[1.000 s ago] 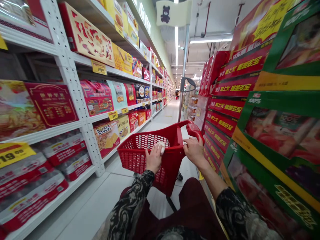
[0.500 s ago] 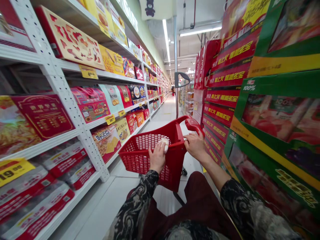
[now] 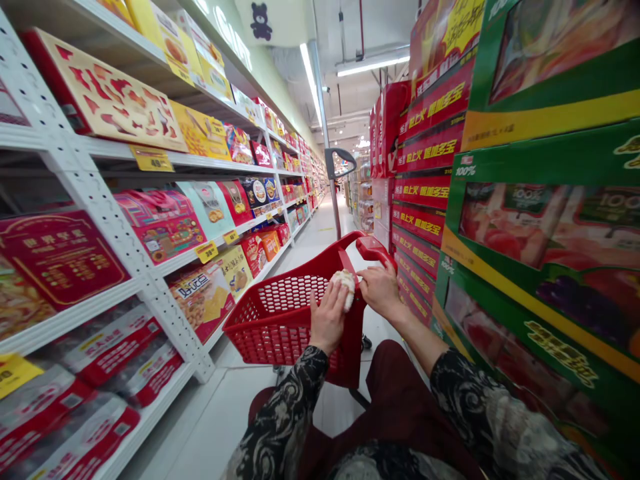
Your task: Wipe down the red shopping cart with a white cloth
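In front of my knees stands a red plastic shopping basket [image 3: 280, 337] with perforated walls. My left hand [image 3: 327, 323] presses a white cloth [image 3: 346, 283] against its near side, close to the rim at the right end. The cloth shows beyond my fingertips, and part of it is hidden under the palm. Just below the raised red handle [image 3: 375, 250], my right hand [image 3: 383, 293] grips the end of the basket. My right fingertips are partly hidden by the rim.
White perforated shelves [image 3: 117, 217] with boxed snacks line the left. Stacked green cartons [image 3: 525, 140] and red drink cases [image 3: 425, 190] rise close on the right. A metal pole [image 3: 323, 100] with a grey handle [image 3: 340, 163] stands behind the basket, in the tiled aisle.
My left hand has slid the cloth rightward along the basket toward its end, closer to my right hand. My right hand keeps its grip. The whole view has shifted slightly.
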